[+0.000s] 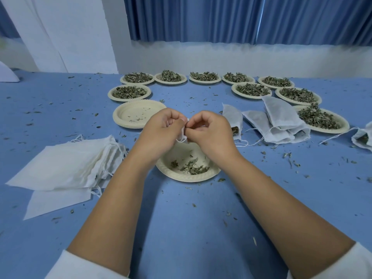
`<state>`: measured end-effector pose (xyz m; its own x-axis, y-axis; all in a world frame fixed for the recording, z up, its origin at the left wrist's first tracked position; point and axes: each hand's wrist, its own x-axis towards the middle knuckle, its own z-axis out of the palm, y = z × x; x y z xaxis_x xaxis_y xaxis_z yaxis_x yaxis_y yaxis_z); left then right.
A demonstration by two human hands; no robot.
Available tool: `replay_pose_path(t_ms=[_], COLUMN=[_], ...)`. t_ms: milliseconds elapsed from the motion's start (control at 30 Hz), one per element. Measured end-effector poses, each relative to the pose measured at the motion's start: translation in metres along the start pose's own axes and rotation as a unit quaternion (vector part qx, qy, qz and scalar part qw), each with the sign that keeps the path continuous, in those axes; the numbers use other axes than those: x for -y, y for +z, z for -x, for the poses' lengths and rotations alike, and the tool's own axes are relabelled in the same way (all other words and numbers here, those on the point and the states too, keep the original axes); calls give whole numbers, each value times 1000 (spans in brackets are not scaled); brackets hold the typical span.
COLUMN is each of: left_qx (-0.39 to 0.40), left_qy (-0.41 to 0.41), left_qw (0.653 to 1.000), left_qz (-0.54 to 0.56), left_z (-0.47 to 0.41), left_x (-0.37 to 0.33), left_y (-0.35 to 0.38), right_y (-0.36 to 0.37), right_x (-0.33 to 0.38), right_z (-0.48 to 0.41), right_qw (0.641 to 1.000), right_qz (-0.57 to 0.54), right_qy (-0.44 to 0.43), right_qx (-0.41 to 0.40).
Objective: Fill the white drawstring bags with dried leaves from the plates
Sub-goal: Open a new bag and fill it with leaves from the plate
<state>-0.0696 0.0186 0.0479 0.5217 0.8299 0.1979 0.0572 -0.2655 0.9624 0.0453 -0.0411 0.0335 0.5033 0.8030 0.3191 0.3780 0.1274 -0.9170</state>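
The left hand [161, 127] and right hand [209, 129] each pinched the mouth of one bag [182, 137], mostly hidden between them. It hung just above a plate [214, 171] mid-surface [181, 218]. A few leaves [193, 168] lay directly below, slightly nearer the right hand.

A flat stack of empty white bags [66, 164] lies left; filled bags [281, 125] lie heaped right; one bag [182, 135] hangs pinched above a nearly empty plate [189, 179]; leaf-heaped plates [202, 82] arc beyond.

Your one head camera looks forward and down from close above the blue table [181, 218], reaching the far curtains [201, 19].
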Motion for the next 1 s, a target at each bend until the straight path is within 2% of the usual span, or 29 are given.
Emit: replay_pose_path(t_ms=[133, 367, 633, 767, 1000], left_qx=[2, -22, 22, 33, -35], left_qy=[-3, -15, -22, -17, -4], left_qw=[1000, 999, 999, 999, 998], left_qz=[-7, 37, 39, 38, 45], left_z=[-1, -2, 0, 1, 0], left_x=[1, 0, -1, -2, -2], left_y=[0, -6, -4, -3, -6], right_y=[0, -6, -1, -2, -9], right_x=[-2, 1, 3, 2, 1], right_z=[1, -2, 1, 0, -4], right_qw=[1000, 989, 994, 994, 995], right_qz=[-16, -91, -101, -92, -91], right_qy=[6, 40, 33, 36, 24], right_qx=[17, 111, 41, 38, 40])
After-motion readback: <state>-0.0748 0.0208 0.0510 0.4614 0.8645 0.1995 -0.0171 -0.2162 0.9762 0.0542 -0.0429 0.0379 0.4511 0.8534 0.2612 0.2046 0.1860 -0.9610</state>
